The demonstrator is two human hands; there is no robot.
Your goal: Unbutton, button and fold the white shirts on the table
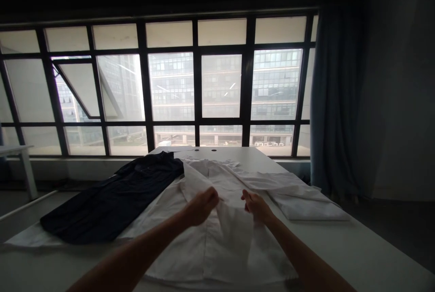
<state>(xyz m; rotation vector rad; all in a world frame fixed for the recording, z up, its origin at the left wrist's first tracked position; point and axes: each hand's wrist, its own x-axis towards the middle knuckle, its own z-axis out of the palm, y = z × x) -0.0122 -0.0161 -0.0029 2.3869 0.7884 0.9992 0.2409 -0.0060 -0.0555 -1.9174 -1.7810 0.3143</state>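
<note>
A white long-sleeved shirt is spread over the table in front of me, with one sleeve reaching out to the right. My left hand is closed on the cloth near the middle of its front, pulling a fold up. A short way to the right, my right hand is also closed, fingers curled around the shirt's cloth. The fabric hangs in loose creases below both hands. The exact edges gripped are hidden by my fingers. To the left lies a dark navy garment, partly on top of white cloth.
The white table runs away from me toward a wide framed window. One pane at the left is tilted open. A blue curtain hangs at the right. Another white table stands at the far left.
</note>
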